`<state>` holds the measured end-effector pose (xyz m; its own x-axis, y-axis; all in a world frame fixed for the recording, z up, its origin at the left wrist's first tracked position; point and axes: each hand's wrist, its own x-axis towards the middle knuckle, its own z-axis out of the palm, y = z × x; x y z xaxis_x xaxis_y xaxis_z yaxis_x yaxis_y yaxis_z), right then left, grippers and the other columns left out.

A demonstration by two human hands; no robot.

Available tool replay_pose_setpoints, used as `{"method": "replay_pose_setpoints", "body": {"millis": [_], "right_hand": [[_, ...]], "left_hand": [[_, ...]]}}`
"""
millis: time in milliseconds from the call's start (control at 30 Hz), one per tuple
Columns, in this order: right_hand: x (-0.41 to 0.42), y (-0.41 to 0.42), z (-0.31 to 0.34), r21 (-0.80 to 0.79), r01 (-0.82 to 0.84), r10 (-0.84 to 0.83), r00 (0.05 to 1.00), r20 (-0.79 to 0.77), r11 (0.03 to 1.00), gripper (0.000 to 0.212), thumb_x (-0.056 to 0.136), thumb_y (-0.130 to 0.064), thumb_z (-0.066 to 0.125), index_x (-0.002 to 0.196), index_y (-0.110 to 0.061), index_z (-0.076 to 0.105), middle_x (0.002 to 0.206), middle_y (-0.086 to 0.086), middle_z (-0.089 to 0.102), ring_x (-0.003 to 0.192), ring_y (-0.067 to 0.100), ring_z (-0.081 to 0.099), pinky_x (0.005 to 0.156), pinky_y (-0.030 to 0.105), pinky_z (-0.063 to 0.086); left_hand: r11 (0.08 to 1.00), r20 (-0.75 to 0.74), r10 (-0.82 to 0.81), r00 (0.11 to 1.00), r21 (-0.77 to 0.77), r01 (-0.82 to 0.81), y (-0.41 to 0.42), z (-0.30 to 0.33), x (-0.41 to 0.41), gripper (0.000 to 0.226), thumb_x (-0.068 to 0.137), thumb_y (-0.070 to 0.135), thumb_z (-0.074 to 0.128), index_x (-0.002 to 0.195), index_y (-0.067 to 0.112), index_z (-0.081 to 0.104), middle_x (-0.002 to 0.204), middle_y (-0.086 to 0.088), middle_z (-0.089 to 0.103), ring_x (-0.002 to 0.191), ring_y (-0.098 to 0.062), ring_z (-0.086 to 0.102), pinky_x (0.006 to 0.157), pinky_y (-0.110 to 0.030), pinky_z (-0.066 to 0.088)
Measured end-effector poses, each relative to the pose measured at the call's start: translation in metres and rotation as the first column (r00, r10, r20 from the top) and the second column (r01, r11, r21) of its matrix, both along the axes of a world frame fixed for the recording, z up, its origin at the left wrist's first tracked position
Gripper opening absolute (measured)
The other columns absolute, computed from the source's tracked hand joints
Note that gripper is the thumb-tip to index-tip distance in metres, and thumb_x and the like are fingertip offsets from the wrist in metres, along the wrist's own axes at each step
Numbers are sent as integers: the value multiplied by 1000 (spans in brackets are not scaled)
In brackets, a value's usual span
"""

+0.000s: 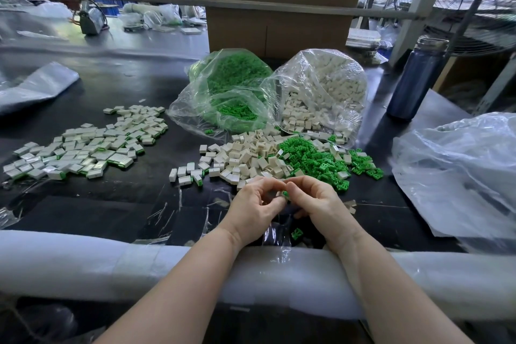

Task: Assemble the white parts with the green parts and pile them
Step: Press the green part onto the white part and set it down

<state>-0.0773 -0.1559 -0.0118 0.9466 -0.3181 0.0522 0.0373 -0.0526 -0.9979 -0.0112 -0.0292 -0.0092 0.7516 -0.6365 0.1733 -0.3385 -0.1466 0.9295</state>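
My left hand [255,204] and my right hand [315,200] meet near the table's front edge, fingertips together. Between them they pinch a small white part and a green part [285,193], mostly hidden by the fingers. Just beyond lies a heap of loose white parts [245,158], with a heap of loose green parts [315,159] to its right. A spread pile of assembled white-and-green pieces [83,145] covers the left of the table. One stray green part [296,232] lies under my right wrist.
Two open clear bags stand behind the heaps, one of green parts [231,86] and one of white parts [326,86]. A dark bottle [416,78] stands at the right, crumpled plastic sheeting [460,176] beside it. A white foam pad [83,262] lines the front edge; cardboard boxes [279,31] behind.
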Motion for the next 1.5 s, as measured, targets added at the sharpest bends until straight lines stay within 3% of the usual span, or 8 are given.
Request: {"method": "replay_pose_setpoints", "body": {"millis": [100,200,467,667,867,1033,1200,1500], "right_hand": [[0,1,1,-44,-63,61,997,-38,997,22,94,-19,51,107,-8,65,78,-3,66,64,2,60,56,15,48],[0,-1,0,-69,-76,73,996,-48,995,24,94,-21,50,108,-7,64,82,1,66,70,6,61,60,18,49],[0,-3,-1,29,-154,154,988,-13,988,25,79,-32,57,83,-9,68,64,-4,67,60,3,61,55,14,47],[0,-4,-3,19,-164,164,986,-14,986,25,78,-32,57,90,-11,64,75,-1,67,66,4,62,60,16,49],[0,-3,-4,-36,-173,174,985,9,984,17,91,-15,52,88,-8,67,73,10,59,62,11,51,56,17,43],[-1,-4,-4,-24,-178,179,984,26,984,19,92,-7,51,84,-7,68,62,-6,62,54,0,52,53,11,41],[-2,-5,-3,10,-196,196,980,36,980,18,93,-2,50,90,-1,67,64,-6,69,56,-2,60,53,8,44],[-2,-4,-1,-5,-179,179,984,22,984,20,93,-2,50,85,-4,68,62,-7,68,54,-3,59,52,8,43]], "left_hand": [[1000,27,-12,1000,23,12,0,-1,1,18,85,9,63,87,27,63,98,-2,49,76,-11,52,75,-10,44],[999,40,-30,999,26,29,0,-1,-1,18,84,11,66,87,28,63,96,1,42,75,-7,47,75,-4,40],[998,25,-64,998,10,63,1,1,-1,16,85,7,63,89,22,64,104,0,40,71,-9,44,69,-7,43],[995,35,-93,995,37,91,1,2,-2,13,86,8,63,92,20,65,99,-1,41,75,-9,45,72,-6,40],[995,55,-98,994,39,96,0,2,-2,16,86,5,61,96,15,67,97,0,43,74,0,47,73,-4,38],[993,76,-105,992,65,100,0,0,-2,14,86,4,61,97,12,66,93,3,42,72,-5,47,71,-5,40],[989,95,-123,988,99,114,-1,-2,-1,14,85,3,60,97,9,64,95,1,42,78,-10,47,76,-7,41],[984,112,-145,983,119,131,-2,-3,0,12,85,5,58,97,5,61,98,-7,43,81,-12,46,80,-16,42]]}}
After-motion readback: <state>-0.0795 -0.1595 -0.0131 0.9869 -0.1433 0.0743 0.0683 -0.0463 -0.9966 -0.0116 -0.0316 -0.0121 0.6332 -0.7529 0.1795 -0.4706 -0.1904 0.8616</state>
